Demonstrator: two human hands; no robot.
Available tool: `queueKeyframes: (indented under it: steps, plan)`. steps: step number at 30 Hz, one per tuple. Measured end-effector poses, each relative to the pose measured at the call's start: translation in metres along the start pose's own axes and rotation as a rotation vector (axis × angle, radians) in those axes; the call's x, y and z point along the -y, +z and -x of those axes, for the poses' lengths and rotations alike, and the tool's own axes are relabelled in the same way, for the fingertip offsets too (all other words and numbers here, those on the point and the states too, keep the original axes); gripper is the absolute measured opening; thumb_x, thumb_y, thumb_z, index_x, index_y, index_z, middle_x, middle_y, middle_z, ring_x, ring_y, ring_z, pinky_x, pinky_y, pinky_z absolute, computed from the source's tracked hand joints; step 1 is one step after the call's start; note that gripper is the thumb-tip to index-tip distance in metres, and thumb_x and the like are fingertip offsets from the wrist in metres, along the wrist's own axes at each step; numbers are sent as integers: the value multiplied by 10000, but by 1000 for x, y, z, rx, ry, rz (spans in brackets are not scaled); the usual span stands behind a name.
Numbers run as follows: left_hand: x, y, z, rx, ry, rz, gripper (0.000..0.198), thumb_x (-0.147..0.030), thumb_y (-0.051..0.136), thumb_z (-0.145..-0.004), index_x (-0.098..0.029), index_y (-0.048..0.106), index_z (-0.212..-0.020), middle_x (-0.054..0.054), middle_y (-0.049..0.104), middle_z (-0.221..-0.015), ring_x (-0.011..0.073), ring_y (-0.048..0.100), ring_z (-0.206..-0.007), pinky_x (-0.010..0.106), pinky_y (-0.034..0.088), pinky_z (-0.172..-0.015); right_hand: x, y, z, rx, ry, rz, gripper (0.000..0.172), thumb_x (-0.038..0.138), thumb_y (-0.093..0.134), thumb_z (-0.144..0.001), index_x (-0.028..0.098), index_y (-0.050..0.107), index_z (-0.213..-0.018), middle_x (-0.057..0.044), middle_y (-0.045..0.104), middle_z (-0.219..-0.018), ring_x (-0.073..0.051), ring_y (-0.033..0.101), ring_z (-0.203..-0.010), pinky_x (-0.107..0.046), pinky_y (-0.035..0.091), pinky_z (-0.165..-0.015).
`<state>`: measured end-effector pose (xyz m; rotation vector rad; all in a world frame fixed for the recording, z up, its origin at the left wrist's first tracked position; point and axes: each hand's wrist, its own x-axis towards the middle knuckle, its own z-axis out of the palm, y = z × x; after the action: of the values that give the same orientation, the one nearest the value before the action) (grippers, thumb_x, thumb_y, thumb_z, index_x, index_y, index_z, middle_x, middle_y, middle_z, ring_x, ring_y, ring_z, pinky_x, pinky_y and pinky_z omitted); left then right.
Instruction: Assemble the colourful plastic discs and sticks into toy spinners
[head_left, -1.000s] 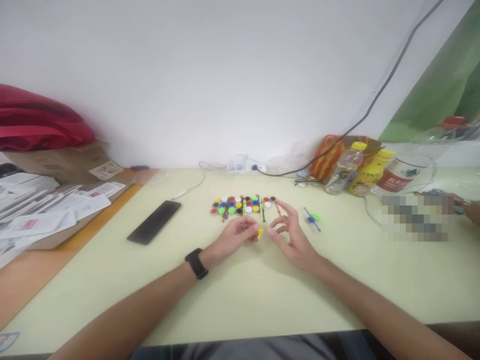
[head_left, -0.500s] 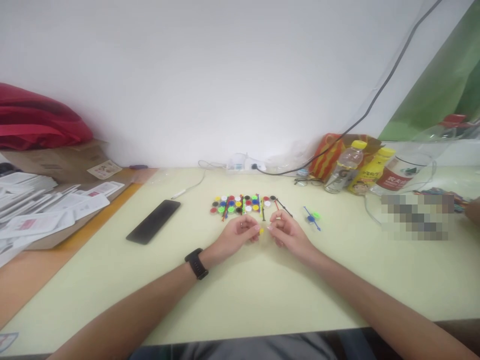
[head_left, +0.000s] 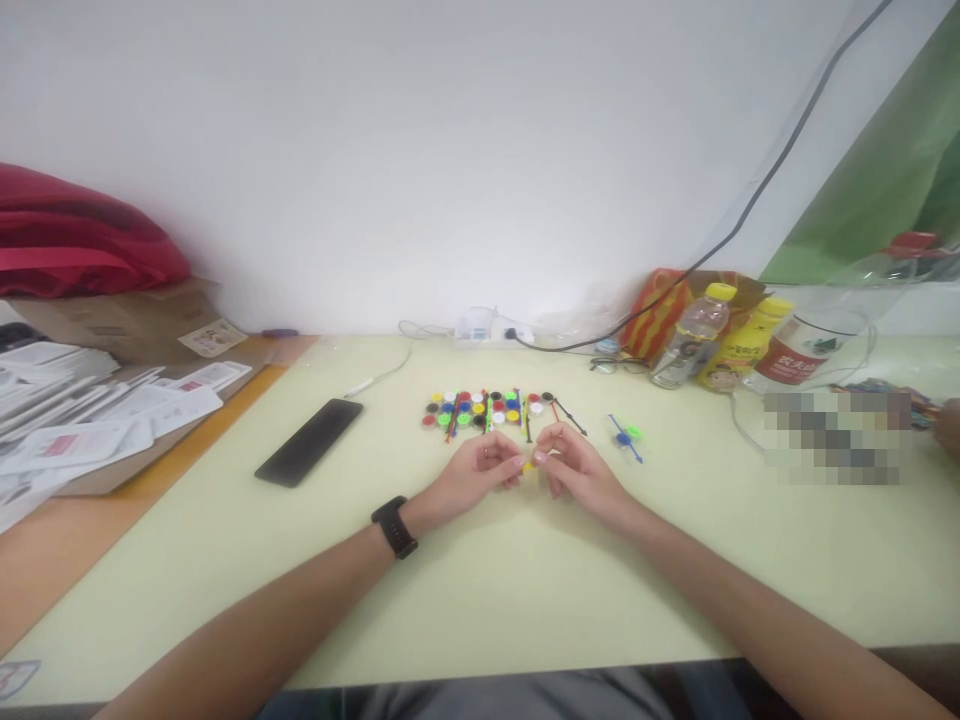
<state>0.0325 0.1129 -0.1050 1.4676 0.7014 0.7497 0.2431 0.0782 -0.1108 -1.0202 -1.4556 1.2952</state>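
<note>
Between my two hands is a small yellow plastic piece [head_left: 529, 466], mostly covered by fingertips. My left hand [head_left: 484, 468] pinches it from one side, thumb against forefinger, with a black watch on the wrist. From the other side my right hand [head_left: 576, 470] closes thumb and forefinger on it; its other fingers curl loosely. Just beyond the hands lie several coloured round discs [head_left: 465, 408] in rows, with thin arrow-shaped sticks [head_left: 569, 417] among and beside them. Off to the right rests a blue arrow stick with blue and green discs [head_left: 625, 438].
A black phone [head_left: 309, 443] lies left on the pale table [head_left: 450, 600]. White packets [head_left: 90, 430] and a cardboard box [head_left: 120, 325] stand far left. Bottles [head_left: 694, 335], glasses [head_left: 619, 365] and a power strip [head_left: 491, 327] line the wall. Another person's hand [head_left: 949, 425] shows at the right edge.
My hands have come slightly closer together. The yellow piece, seen at my left fingertips before, now meets the right fingertips too.
</note>
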Motion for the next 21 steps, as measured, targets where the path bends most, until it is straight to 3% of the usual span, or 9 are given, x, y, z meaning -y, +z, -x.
queueKeyframes:
  steps: [15, 18, 21]
  plan:
    - [1, -1, 0, 8, 1, -10, 330, -472, 731, -911, -159, 640, -962, 48, 663, -848, 156, 619, -770, 301, 502, -762, 3, 0, 2, 14, 4, 20, 313, 497, 646, -933, 248, 508, -1063, 16, 574, -951, -73, 500, -557, -249, 496, -525]
    - [1, -1, 0, 3, 14, -11, 320, -472, 704, -933, -161, 637, -967, 44, 654, -830, 161, 623, -776, 299, 501, -756, 3, -2, 3, -24, -42, 73, 279, 475, 614, -956, 248, 515, -1084, -19, 579, -1084, -80, 521, -613, -261, 534, -557]
    - [2, -1, 0, -15, 42, 1, 315, -475, 695, -939, -166, 636, -959, 41, 647, -826, 165, 628, -783, 297, 508, -751, 4, -2, 4, -100, -106, 136, 342, 477, 607, -954, 275, 493, -1205, -76, 487, -1368, -107, 572, -749, -294, 597, -626]
